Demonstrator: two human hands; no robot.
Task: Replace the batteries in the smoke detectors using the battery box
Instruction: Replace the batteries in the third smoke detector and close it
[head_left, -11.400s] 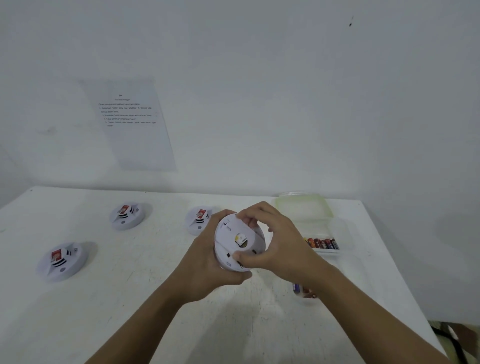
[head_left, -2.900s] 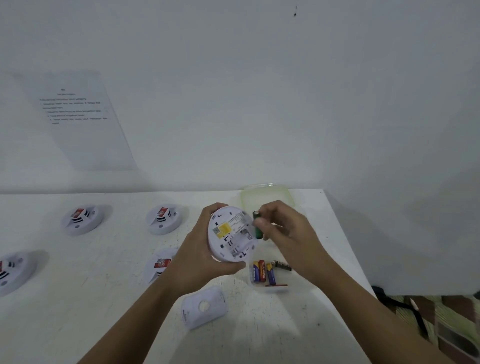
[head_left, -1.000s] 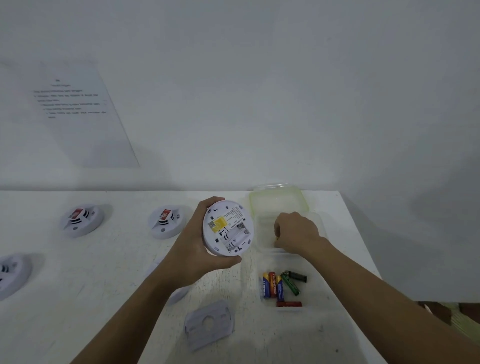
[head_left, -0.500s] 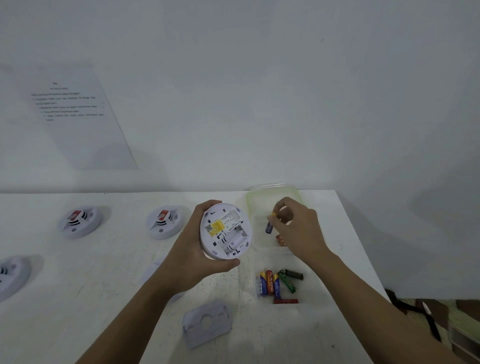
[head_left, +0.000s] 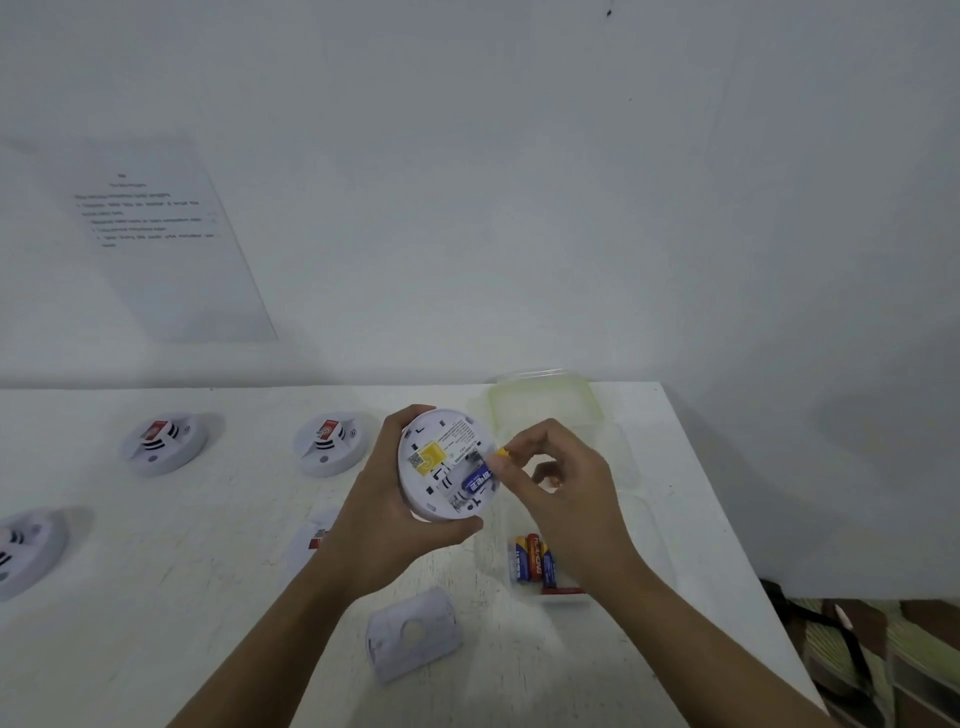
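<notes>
Head view, centre: left hand (head_left: 384, 530) grips smoke detector (head_left: 441, 462); right hand (head_left: 561, 493) pinches blue battery (head_left: 480, 478) at its bay, battery box (head_left: 644, 525) just right. I suspect a tilted entry lets it spring out.

1. The right hand (head_left: 561, 483) has left the battery box (head_left: 623, 452) just behind it and crossed to the smoke detector (head_left: 441, 462) that the left hand (head_left: 384, 519) grips.
2. The blue battery (head_left: 480, 478), pinched clear of the detector half a second ago, now lies slanted across its open bay, with the yellow tip between the right fingertips.
3. The back cover (head_left: 413, 634), on the detector at first, lies below the left wrist.
</notes>
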